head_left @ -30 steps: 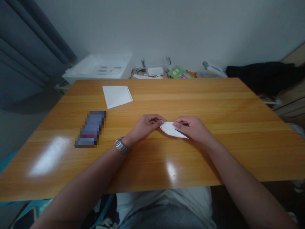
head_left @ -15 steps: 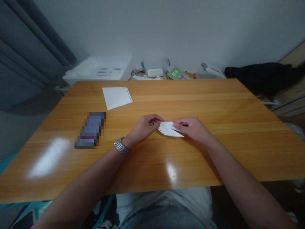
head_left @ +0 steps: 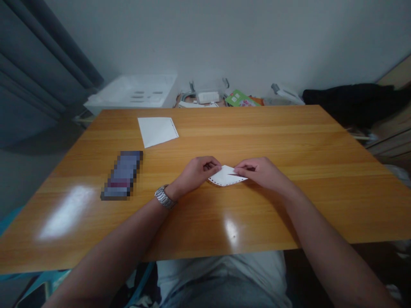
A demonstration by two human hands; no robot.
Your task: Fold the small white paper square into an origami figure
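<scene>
A small folded piece of white paper (head_left: 224, 177) with a row of punched holes along its near edge is held just above the table (head_left: 199, 222). My left hand (head_left: 198, 172), with a metal watch (head_left: 164, 196) on the wrist, pinches its left side between thumb and fingers. On the right side, my right hand (head_left: 257, 168) grips the paper the same way. A narrow gap shows between paper layers by the right thumb. The fingers partly cover both ends of the paper.
A flat white sheet (head_left: 158, 131) with a perforated edge lies at the table's back left. Nearer is a pixelated, phone-shaped object (head_left: 122, 175). Behind the table are a white tray (head_left: 135, 92), a green booklet (head_left: 240, 98) and dark cloth (head_left: 349, 102).
The folded paper has turned slightly and now points its holed edge toward me, with the gap between its layers narrower. Both hands have barely shifted; the other things stay put.
</scene>
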